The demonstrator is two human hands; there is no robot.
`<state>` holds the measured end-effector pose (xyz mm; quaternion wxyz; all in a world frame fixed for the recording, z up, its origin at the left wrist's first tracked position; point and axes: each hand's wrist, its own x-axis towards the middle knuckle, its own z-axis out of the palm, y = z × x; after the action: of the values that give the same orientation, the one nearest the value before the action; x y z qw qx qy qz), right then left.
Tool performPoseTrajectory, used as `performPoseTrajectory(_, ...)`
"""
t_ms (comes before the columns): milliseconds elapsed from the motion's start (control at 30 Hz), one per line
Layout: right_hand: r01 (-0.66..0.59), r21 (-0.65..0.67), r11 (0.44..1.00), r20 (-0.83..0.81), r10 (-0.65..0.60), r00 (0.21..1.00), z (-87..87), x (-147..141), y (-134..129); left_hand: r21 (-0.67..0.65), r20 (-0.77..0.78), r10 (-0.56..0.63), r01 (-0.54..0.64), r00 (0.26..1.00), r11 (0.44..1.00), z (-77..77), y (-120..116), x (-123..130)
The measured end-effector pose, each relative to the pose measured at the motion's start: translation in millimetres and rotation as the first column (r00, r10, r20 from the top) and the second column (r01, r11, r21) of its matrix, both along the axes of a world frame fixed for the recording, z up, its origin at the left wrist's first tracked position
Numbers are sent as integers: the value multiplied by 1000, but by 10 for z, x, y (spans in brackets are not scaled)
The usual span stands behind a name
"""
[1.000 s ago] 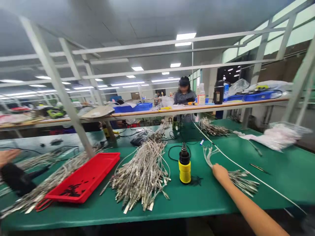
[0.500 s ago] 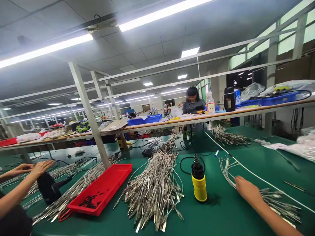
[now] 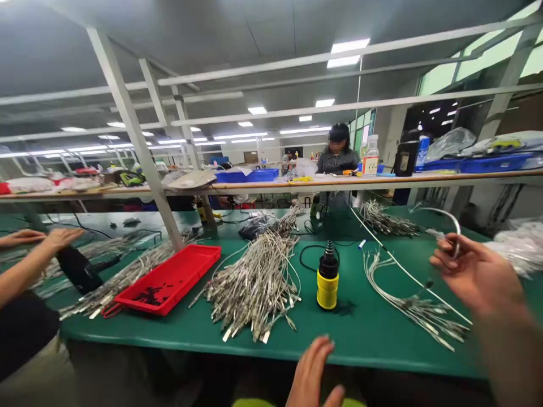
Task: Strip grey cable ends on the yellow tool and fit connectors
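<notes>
Two hands of yours in view: your right hand (image 3: 479, 277), fingers curled and pinching a looped silver wire (image 3: 441, 208) whose arc runs up and left from the fingertips, lies far nearer it than your spread left hand (image 3: 311, 373), low by the green workbench's (image 3: 373, 351) front edge.

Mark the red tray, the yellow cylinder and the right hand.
Red tray (image 3: 193, 286), head view, front wall.
Yellow cylinder (image 3: 327, 289), head view, yellow body.
Right hand (image 3: 477, 274), head view, back of hand.
</notes>
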<state>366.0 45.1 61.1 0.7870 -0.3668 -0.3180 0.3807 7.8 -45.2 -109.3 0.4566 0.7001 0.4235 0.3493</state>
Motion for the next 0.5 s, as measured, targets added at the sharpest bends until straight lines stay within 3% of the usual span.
performPoseTrajectory(67,-145,143,979,-167,169,971,-194,-429,-447,325,-79,-76,98,994,941,110,67,341)
performPoseTrajectory(100,-173,171,970,-223,210,952,-327,-659,-652,407,-94,-99,129,991,904,160,81,511)
performPoseTrajectory(167,-251,149,957,-325,287,901,-610,-1035,-963,432,-88,-158,181,984,884,190,67,779)
performPoseTrajectory(233,-324,49,945,-387,317,866,-871,-1185,-1115,288,-99,-231,250,968,924,80,-6,876)
performPoseTrajectory(300,-303,-78,950,-409,247,878,-1099,-1079,-1138,93,-133,-264,277,955,956,-148,-128,759)
performPoseTrajectory(367,-224,-203,953,-394,130,910,-1312,-817,-1104,-21,-192,-245,246,950,969,-415,-273,460)
performPoseTrajectory(500,-143,-356,923,-285,38,958,-1683,-448,-1060,-243,-261,-38,-28,965,970,-793,-484,-291)
